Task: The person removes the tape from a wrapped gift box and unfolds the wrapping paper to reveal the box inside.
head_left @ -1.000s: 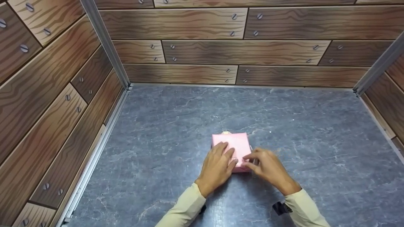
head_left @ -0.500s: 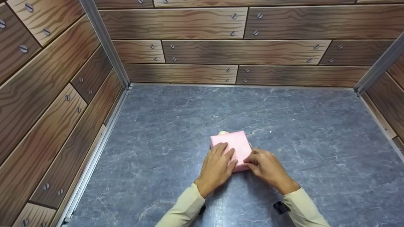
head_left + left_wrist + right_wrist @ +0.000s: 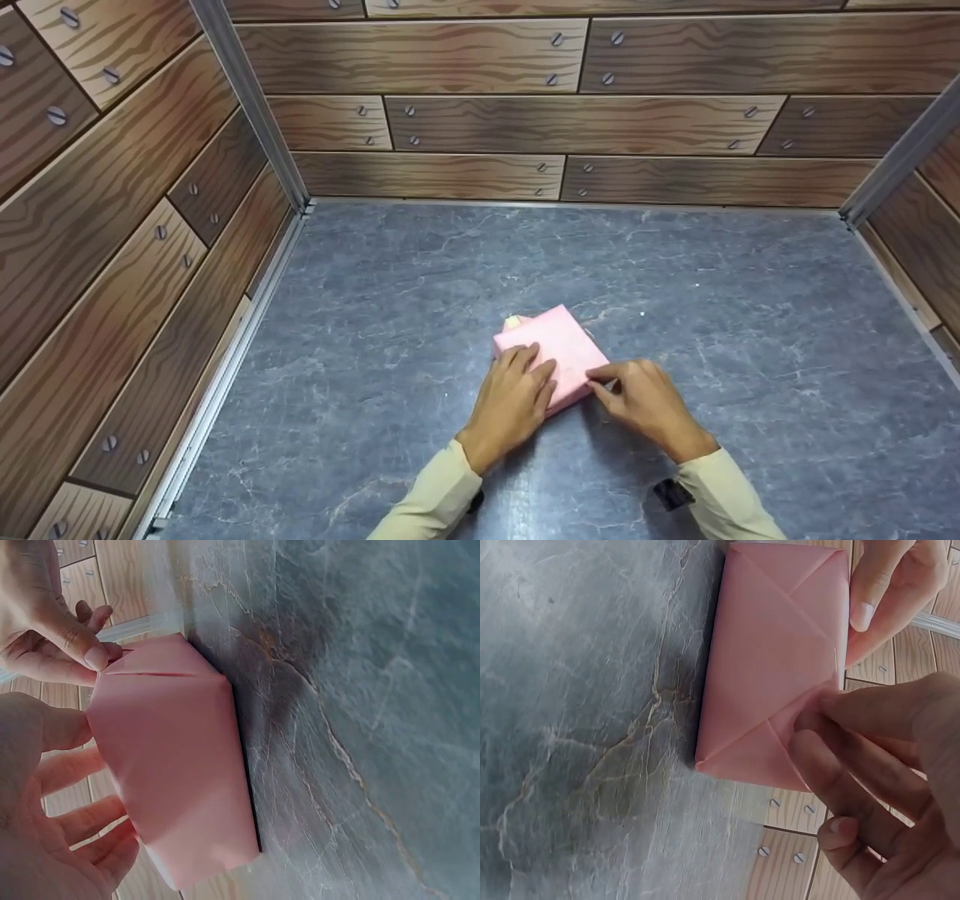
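A box wrapped in pink paper (image 3: 559,341) lies on the grey marbled surface, turned at an angle to the back wall. My left hand (image 3: 510,405) rests on top of the box with its fingers spread. At the box's near right corner, my right hand (image 3: 649,401) pinches the wrapping paper between thumb and forefinger. In the right wrist view, the folded paper end (image 3: 780,660) shows diagonal creases, and the right fingertips are at a fold on its upper edge. The left wrist view shows another side of the box (image 3: 172,757), smooth below a slit-like fold.
A small pale yellow thing (image 3: 513,322) sticks out at the box's far left corner, mostly hidden. Wood-patterned panels (image 3: 435,124) with metal corner posts (image 3: 259,112) enclose the marbled surface (image 3: 375,300) at the back and both sides.
The pink box has turned counterclockwise as seen from above, its near right corner swinging right and away. My right hand now pinches at that corner; the left hand stays on top.
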`<state>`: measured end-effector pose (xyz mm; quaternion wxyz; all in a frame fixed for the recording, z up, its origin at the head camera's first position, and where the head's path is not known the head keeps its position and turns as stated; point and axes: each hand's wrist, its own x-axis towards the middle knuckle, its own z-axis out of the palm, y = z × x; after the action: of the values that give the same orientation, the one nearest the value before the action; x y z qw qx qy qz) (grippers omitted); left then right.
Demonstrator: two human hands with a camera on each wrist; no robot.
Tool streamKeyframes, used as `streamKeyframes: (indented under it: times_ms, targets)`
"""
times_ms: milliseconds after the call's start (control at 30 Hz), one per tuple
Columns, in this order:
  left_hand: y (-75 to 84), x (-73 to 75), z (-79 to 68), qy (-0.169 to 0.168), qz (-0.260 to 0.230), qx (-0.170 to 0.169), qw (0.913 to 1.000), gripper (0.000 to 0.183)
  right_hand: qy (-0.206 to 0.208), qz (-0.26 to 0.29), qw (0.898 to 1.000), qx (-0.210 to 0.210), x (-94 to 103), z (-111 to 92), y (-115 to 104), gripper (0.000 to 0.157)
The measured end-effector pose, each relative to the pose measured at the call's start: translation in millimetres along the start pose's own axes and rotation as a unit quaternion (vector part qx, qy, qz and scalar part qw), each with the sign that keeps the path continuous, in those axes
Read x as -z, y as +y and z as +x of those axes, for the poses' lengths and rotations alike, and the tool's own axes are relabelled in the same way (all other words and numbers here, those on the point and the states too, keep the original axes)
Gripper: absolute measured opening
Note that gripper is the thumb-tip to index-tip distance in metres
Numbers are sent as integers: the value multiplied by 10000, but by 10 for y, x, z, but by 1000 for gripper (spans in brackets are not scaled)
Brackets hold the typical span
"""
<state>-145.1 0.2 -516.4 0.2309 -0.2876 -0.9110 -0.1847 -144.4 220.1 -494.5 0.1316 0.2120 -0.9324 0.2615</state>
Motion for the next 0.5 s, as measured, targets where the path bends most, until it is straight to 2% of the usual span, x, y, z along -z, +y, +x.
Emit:
streamKeyframes:
  times_ms: [200, 333, 500]
  targets:
    - [-9, 9, -19, 76, -13, -98, 9999, 19, 122, -73, 9994, -330, -16, 12, 0, 18]
    - [3, 11, -23, 49, -44, -101, 9999, 16, 226, -237, 9980, -537, -31, 19, -18, 37]
    - [17, 13, -22, 93, -112, -150, 9998, 14, 148, -356, 9963, -770, -33, 35, -46, 58]
